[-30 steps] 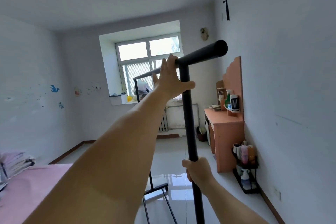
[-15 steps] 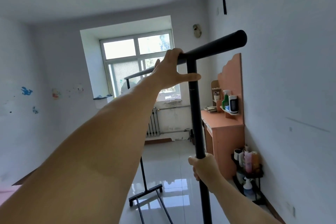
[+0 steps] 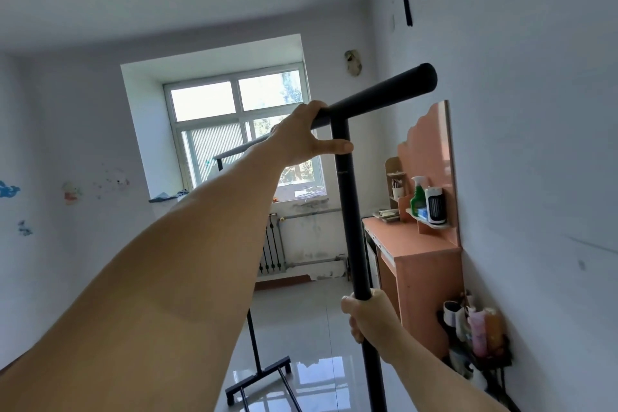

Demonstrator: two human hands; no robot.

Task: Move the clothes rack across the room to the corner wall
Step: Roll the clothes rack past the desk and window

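The black metal clothes rack [image 3: 349, 204] stands right in front of me, empty of clothes. Its top bar runs from the upper right back toward the window. My left hand [image 3: 302, 135] is wrapped over the top bar just left of the near upright, thumb stretched across the post. My right hand [image 3: 368, 316] grips the near upright lower down, at about waist height. The far upright and its wheeled foot [image 3: 259, 378] show at the lower middle on the glossy floor.
An orange desk [image 3: 419, 264] with a shelf, a green spray bottle and a small heater stands against the right wall. A low rack of bottles [image 3: 476, 334] sits beside it. A window [image 3: 245, 134] and radiator [image 3: 272, 246] are on the far wall.
The view has swung right and closer to the right wall and desk; the pink bed at the lower left has left the frame. Both hands keep their hold on the rack.
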